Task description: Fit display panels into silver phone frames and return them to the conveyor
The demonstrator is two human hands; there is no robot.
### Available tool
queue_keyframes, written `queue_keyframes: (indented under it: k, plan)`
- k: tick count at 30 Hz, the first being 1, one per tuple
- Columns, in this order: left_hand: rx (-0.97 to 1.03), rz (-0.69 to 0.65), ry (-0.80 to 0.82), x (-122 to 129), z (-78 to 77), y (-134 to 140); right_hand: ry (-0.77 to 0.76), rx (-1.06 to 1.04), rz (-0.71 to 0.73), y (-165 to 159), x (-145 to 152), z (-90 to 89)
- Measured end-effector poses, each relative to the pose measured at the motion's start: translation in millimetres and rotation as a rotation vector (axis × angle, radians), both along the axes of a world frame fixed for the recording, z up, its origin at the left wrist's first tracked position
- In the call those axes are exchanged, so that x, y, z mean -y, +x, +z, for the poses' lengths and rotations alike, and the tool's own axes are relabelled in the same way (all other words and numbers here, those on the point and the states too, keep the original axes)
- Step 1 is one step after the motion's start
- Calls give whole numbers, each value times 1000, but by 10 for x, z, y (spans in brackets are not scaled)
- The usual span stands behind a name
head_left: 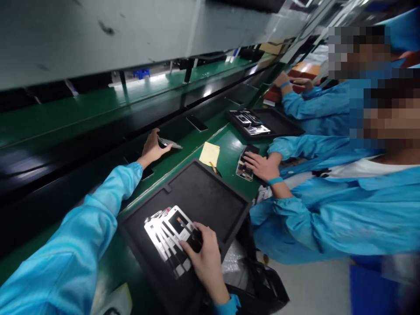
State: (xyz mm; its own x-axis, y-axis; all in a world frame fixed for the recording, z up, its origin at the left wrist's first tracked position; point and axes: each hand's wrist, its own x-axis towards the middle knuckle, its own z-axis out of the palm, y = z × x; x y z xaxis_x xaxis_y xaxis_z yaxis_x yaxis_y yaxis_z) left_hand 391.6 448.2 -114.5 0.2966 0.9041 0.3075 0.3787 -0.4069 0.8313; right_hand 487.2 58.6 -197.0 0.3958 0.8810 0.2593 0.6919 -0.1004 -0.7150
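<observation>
My left hand [153, 151] reaches out over the conveyor line, its thumb and fingers closed around a thin, flat phone-like piece [171, 143] by one end. In front of me lies a black foam tray [210, 197]. Inside it is a fanned row of flat white-and-black phone parts [164, 240]. My right hand [206, 258] grips the edge of the nearest phone part [180, 221], with fingers on one side and thumb on its face. The underside of this part is hidden.
Beside the tray are a yellow paper note [210, 154] and a pen [214, 168]. A dark phone [197, 123] lies on the line. To the right, a co-worker's hand [262, 166] rests on an opened phone [245, 168]. Another black tray [282, 122] holds parts. A black bag [265, 284] is below.
</observation>
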Motion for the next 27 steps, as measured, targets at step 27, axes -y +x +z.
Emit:
queue_keyframes:
  k: [27]
  plan:
    - [1092, -657, -940, 4680, 650, -3785, 197, -415, 432, -2799, 795, 1457]
